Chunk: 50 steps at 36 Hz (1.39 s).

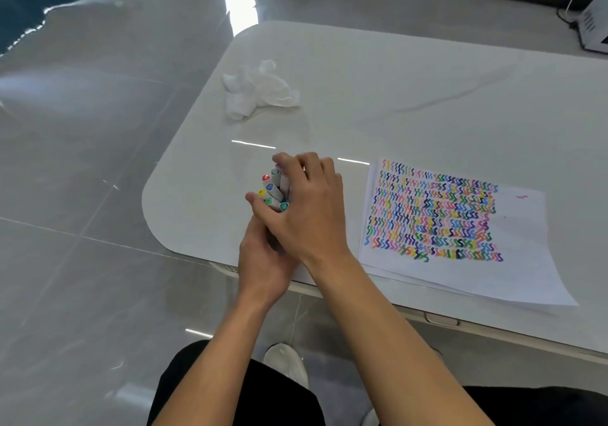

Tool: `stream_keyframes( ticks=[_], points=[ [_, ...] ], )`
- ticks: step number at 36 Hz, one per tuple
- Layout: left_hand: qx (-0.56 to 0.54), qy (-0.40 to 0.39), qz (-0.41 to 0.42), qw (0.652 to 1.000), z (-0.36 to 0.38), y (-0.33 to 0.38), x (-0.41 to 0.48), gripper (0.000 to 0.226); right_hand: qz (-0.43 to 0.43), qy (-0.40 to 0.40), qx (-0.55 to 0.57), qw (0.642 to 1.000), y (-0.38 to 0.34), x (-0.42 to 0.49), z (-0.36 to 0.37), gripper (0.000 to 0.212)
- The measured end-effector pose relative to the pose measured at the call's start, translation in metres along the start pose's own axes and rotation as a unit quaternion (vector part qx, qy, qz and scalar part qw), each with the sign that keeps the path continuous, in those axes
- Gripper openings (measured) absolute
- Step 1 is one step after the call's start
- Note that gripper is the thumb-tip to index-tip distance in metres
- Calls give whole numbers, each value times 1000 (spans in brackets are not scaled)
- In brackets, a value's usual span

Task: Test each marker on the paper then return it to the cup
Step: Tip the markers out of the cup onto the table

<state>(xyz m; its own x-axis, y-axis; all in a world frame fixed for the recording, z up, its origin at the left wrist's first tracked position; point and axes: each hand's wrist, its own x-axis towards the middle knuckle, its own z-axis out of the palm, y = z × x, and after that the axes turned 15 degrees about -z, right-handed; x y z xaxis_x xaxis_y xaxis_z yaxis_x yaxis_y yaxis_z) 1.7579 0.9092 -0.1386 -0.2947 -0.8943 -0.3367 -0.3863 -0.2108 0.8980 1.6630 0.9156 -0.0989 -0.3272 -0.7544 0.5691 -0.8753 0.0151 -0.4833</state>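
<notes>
Fingers of the left hand (pixel 263 261) wrap the lower end of the bunched markers (pixel 271 189). Right hand (pixel 309 218) fingers clasp the capped tops from above. Scribble-covered paper (pixel 523 261) lies flat on the counter (pixel 394 96), right of the fingers.

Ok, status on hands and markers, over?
Left hand grips marker bundle from below. Right hand curled over its caps. Paper alongside, covered in squiggles; crumpled tissue well clear.

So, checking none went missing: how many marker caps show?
7 markers, bunched between left hand and right hand: purple, grey-green, red, blue, yellow, green, teal. Others may hide behind the right hand.
</notes>
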Motion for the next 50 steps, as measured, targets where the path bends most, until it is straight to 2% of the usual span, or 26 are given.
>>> stream_keyframes(
  ticks=[4,9,14,19,25,28,33,39,44,47,50],
  points=[
    [7,6,8,1000,1,0,0,55,-17,20,18,999,1,-1,2,37],
    [-14,1,-11,1000,4,-5,2,63,-43,8,10,999,2,3,1,25],
    [5,0,18,1000,5,0,0,53,-63,-5,4,998,3,10,-1,23],
    [35,5,16,999,3,1,0,64,-79,19,4,997,9,15,0,19],
    [53,9,12,998,1,-5,5,81,-51,93,24,994,14,24,-12,14],
    [56,13,22,998,-1,-4,7,84,-15,136,65,988,15,31,-26,17],
    [55,13,42,998,-2,1,8,86,73,226,133,962,20,42,-52,9],
    [70,21,42,996,-3,2,16,78,253,340,219,879,61,44,-67,12],
    [87,29,41,995,-4,5,31,77,348,364,202,840,93,29,-62,6],
    [89,42,35,995,-4,6,36,77,378,340,177,843,107,22,-52,8],
    [84,53,31,995,-3,7,40,79,385,274,164,866,117,21,-41,20]
  ],
)
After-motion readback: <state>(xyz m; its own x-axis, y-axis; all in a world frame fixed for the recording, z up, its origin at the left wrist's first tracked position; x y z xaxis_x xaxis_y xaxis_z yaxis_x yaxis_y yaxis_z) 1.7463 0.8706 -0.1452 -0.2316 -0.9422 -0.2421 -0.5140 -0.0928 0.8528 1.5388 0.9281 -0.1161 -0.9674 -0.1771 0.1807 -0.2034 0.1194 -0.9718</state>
